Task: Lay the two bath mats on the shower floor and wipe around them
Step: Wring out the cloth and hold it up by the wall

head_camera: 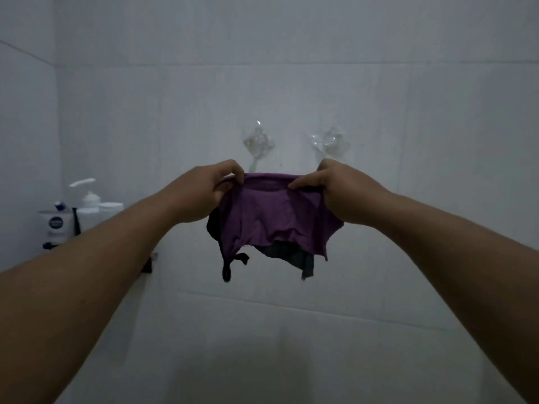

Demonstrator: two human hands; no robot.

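Observation:
A purple cloth (271,217) with dark, ragged pieces hanging from its lower edge is held up in front of the white tiled wall. My left hand (210,191) pinches its upper left edge. My right hand (329,188) grips its upper right edge. Both arms are stretched forward at about chest height. Just above the cloth, two clear plastic hooks (258,141) (328,142) are stuck to the wall. No bath mat and no shower floor are in view.
A wall shelf (55,212) at the left carries a white pump bottle (87,199), a white tube with a blue logo (57,225) and a white jar (110,205). White tiled walls (291,68) meet in a corner at the left.

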